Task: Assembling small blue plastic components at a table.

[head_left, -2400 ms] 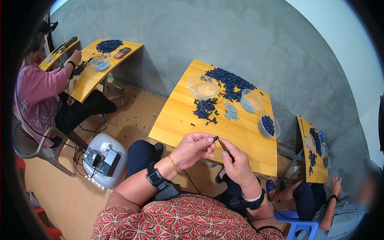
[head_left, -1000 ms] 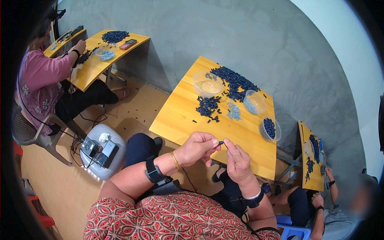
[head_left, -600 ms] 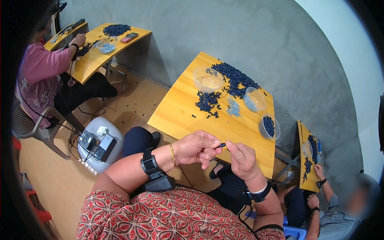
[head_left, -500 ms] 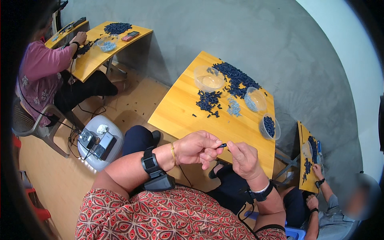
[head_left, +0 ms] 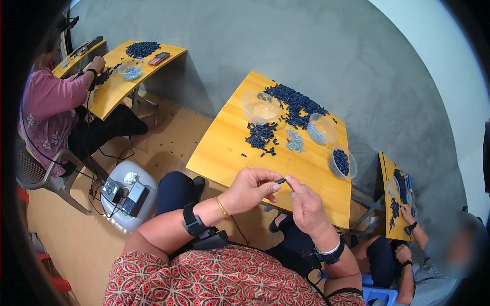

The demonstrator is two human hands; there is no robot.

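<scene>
A small dark-blue plastic piece (head_left: 280, 181) is pinched between both my hands above the table's near edge. My left hand (head_left: 251, 190) grips one end between thumb and fingers. On the other end, the thumb and forefinger of my right hand (head_left: 309, 208) are pressed together. Whether something smaller sits at the right fingertips is hidden. Beyond them on the yellow table (head_left: 224, 153) lie a small heap of dark pieces (head_left: 261, 134), a little pile of pale-blue bits (head_left: 294, 139) and a large dark heap (head_left: 297, 102).
Three see-through bowls stand on the table: one at the left (head_left: 250, 113), one with pale-blue bits (head_left: 334, 130), one with dark pieces (head_left: 353, 169). Co-workers sit at tables left (head_left: 115, 94) and right (head_left: 388, 214). A pale stool (head_left: 145, 171) with devices and cables stands at left.
The view has shifted slightly. My left fingers have closed more around the dark piece, and my right hand has turned a little, its fingertips still at the piece's end.
</scene>
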